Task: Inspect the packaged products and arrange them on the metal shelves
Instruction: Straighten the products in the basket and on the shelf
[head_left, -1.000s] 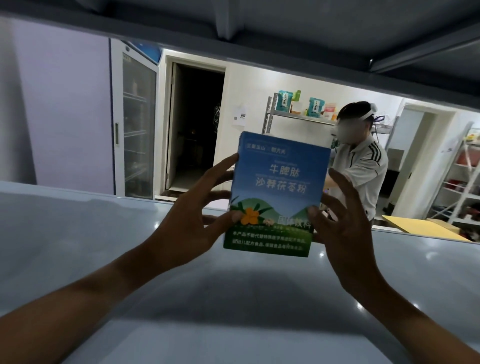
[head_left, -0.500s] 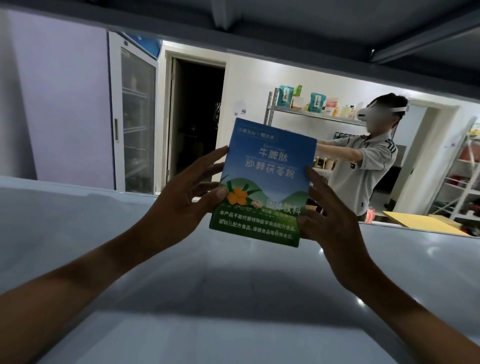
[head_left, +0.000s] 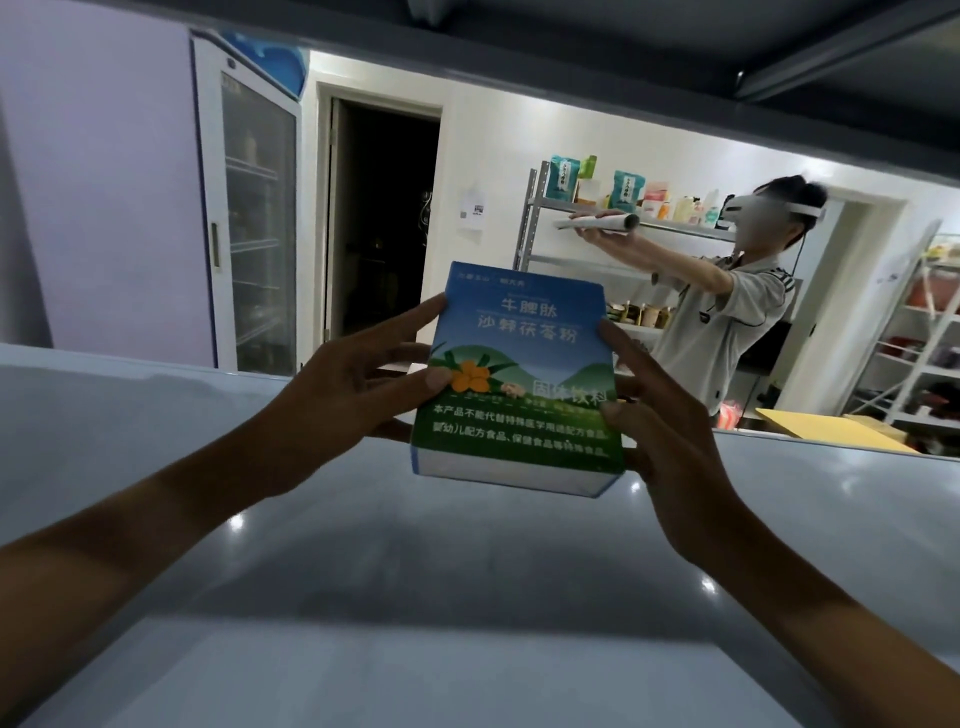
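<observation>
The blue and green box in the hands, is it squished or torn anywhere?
No damage shows. The blue and green cardboard box has straight edges and square corners on the printed front and pale bottom face that show. It is tilted back, held above the grey metal shelf between the left hand and right hand. Its back is hidden.

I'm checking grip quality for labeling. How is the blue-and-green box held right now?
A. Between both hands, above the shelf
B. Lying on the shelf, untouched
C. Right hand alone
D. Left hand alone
A: the left hand and right hand grip opposite sides of the box, raised above the grey shelf.
</observation>
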